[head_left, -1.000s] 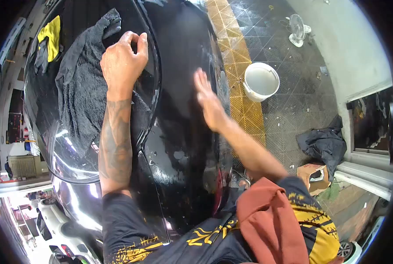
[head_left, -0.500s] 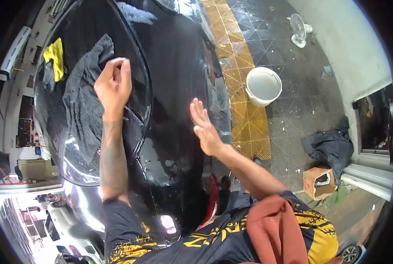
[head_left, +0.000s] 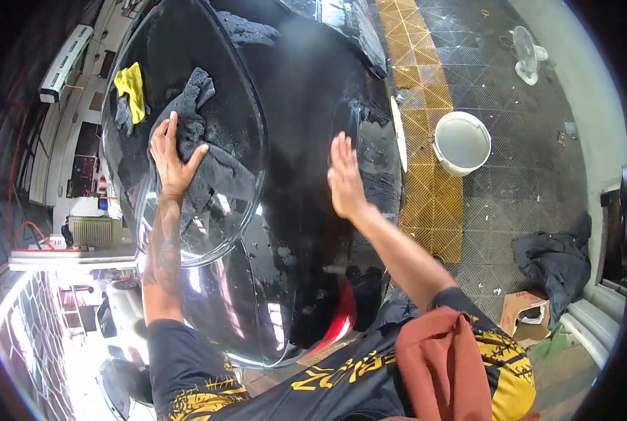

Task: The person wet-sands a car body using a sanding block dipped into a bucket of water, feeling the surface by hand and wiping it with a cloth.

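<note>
My left hand (head_left: pixel 171 158) lies with spread fingers on a dark grey towel (head_left: pixel 219 168), which is bunched on the glass of a glossy black car (head_left: pixel 296 140). My right hand (head_left: pixel 346 175) is flat, fingers stretched out, over the black body panel to the right of the glass; it holds nothing. Whether its palm touches the panel cannot be made out. A yellow and grey cloth (head_left: pixel 131 91) rests on the glass beyond my left hand. Wet patches show on the car's surface. A rust-coloured cloth (head_left: pixel 440 365) hangs over my shirt.
A white bucket (head_left: pixel 462 143) stands on the yellow and grey floor tiles (head_left: pixel 426 140) to the right of the car. Farther right are a white fan (head_left: pixel 529 56), a dark cloth heap (head_left: pixel 555 263) and a cardboard box (head_left: pixel 526 316). Another vehicle (head_left: pixel 127 316) is at the lower left.
My left hand has gone from closed, fingertips together, to spread on the towel. The towel is now more bunched. My right hand remains open over the panel; the whole view has shifted.
</note>
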A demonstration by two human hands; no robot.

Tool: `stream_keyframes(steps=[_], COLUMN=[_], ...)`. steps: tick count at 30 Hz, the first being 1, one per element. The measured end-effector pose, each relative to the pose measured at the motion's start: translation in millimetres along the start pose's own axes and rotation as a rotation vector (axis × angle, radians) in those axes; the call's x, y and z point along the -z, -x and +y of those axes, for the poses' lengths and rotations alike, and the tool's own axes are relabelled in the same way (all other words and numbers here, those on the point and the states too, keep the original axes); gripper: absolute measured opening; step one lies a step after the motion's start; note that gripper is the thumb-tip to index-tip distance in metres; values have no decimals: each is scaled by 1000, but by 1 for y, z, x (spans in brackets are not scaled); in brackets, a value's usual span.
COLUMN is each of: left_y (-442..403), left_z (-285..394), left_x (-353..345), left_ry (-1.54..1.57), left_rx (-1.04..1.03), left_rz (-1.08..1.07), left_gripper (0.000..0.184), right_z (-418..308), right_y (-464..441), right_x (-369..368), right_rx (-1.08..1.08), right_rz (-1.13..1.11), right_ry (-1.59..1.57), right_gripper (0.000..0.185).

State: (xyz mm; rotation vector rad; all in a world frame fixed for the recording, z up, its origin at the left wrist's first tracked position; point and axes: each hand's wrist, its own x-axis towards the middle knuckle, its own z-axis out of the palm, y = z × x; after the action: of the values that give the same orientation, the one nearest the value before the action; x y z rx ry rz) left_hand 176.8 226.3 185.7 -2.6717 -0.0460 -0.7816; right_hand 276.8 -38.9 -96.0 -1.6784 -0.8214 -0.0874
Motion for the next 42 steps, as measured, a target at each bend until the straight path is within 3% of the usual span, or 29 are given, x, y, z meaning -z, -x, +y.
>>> stream_keyframes(steps=[1,3,4,7,9,10,11,12,14,17,19,21,25,28,32,34,36,38,39,42], left_y=[-4,-13,-23,-59,-84,-99,-111,-121,-128,-85,-65,-57,-60,-66,-69,-76,-82,-80,-75,-42], left_z=[3,10,13,9,12,17,20,15,5,23,44,66,90,114,120,107,67,19,-4,-26], left_x=[-2,-5,-5,8,12,16,17,11,1,-14,-19,-18,-30,-38,-39,-29,-22,-17,-14,-14], left_ry=[-6,71,26,58,96,114,134,134,48,-111,-43,-83,105,90,40,16,-189,-96,-125,-6], left_rx=[4,107,37,33,88,223,355,346,-49,-163,-147,-168,-297,-398,-334,-394,-197,-70,-24,10], left_rz=[-1,29,94,-49,46,84,121,121,202,-332,-241,-194,-145,-164,-353,-300,-223,83,10,-60], left_gripper=[91,74,51,36,26,26,26,26,33,67,76,70,33,28,30,31,32,34,48,67], right_z=[14,35,35,9,-22,-37,-46,-46,-42,-39,-40,-55,-91,-100,-97,-85,-62,-33,-21,-58], right_y=[-28,-61,-53,-4,50,74,89,91,89,82,85,97,133,142,122,87,31,-22,-36,6], right_x=[-4,-5,-6,-3,2,5,8,8,10,10,9,7,21,20,24,21,16,9,0,12], right_rx=[-70,-198,-199,-189,-197,-226,-222,-227,-230,-219,-219,-213,-54,-44,-24,-2,44,-32,-19,86], right_rz=[20,22,24,32,13,16,21,10,-5,6,8,37,-99,-135,-153,-142,-37,-8,60,-114], right_ry=[27,-47,-54,-119,-155,-195,-224,-227,-232,-218,-224,-205,-234,-212,-193,-134,-3,122,181,112], right_gripper=[66,63,63,62,65,67,68,68,69,69,69,69,73,74,74,73,72,68,68,73])
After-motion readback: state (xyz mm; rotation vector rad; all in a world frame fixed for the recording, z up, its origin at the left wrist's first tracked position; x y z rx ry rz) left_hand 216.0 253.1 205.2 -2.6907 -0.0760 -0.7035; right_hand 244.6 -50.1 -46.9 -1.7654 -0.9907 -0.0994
